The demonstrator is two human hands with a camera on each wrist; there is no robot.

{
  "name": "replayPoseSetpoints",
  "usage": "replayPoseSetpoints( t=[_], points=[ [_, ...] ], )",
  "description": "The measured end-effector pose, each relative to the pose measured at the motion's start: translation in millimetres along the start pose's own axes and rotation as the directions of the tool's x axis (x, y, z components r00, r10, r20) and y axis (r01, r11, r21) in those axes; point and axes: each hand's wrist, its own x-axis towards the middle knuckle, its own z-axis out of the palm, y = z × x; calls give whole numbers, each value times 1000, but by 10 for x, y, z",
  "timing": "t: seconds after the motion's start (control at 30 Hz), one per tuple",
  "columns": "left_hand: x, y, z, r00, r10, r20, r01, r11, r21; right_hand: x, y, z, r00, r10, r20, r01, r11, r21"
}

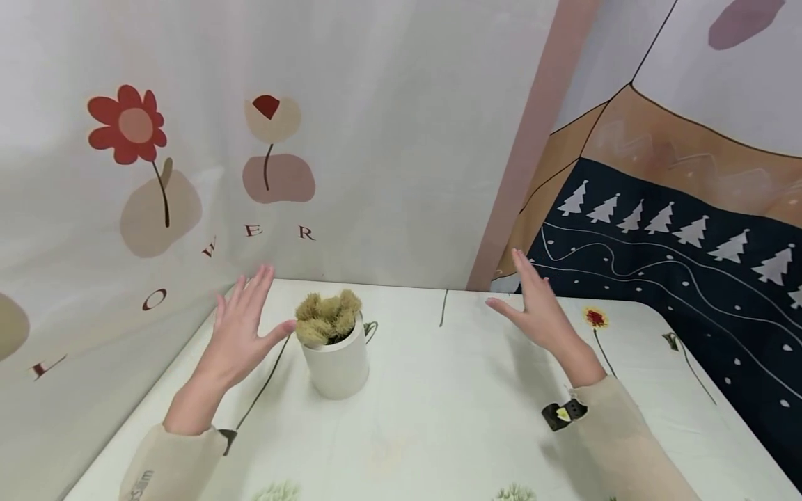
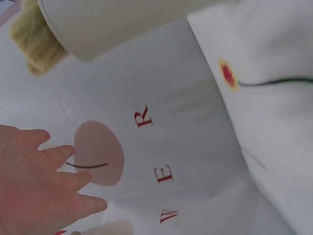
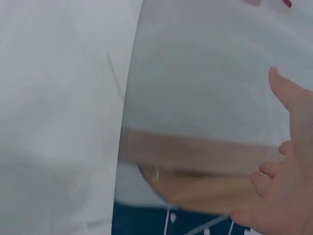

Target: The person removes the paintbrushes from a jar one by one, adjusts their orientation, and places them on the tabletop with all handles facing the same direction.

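Observation:
A white cylindrical pot (image 1: 338, 367) with a tuft of yellow-green moss-like plant (image 1: 328, 317) stands upright on the table, left of centre. My left hand (image 1: 241, 334) is raised just left of it, fingers straight and spread, the thumb tip overlapping the plant's edge in the head view. In the left wrist view the left hand (image 2: 44, 181) holds nothing, and the pot (image 2: 117, 24) fills the top. To the right, my right hand (image 1: 539, 309) hovers over the table with fingers extended and thumb apart. The right wrist view shows that hand (image 3: 288, 181) holding nothing.
The white table cover (image 1: 426, 417) has printed flowers and stems. A pale curtain (image 1: 401, 139) with red flower prints and letters hangs behind and at left. On the right hangs a dark cloth (image 1: 664, 257) with white tree prints.

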Motion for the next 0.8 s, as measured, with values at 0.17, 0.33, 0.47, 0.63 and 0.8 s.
replayPoseSetpoints(
  t=[0.17,0.33,0.47,0.63,0.8],
  points=[
    [-84,56,112,999,-32,19,33,996,-83,30,-249,194,999,-40,-12,41,994,99],
    [-151,109,198,992,-121,27,124,979,-162,54,-494,367,995,-94,-27,97,979,180],
    [-208,176,233,975,-221,34,223,950,-219,68,-657,495,992,-117,-37,123,969,214],
    [-247,251,308,961,-277,-1,265,920,-288,95,-850,627,990,-130,-48,138,958,251],
    [-298,298,419,945,-327,-27,299,893,-335,97,-1047,781,989,-135,-57,145,949,281]
  ],
)
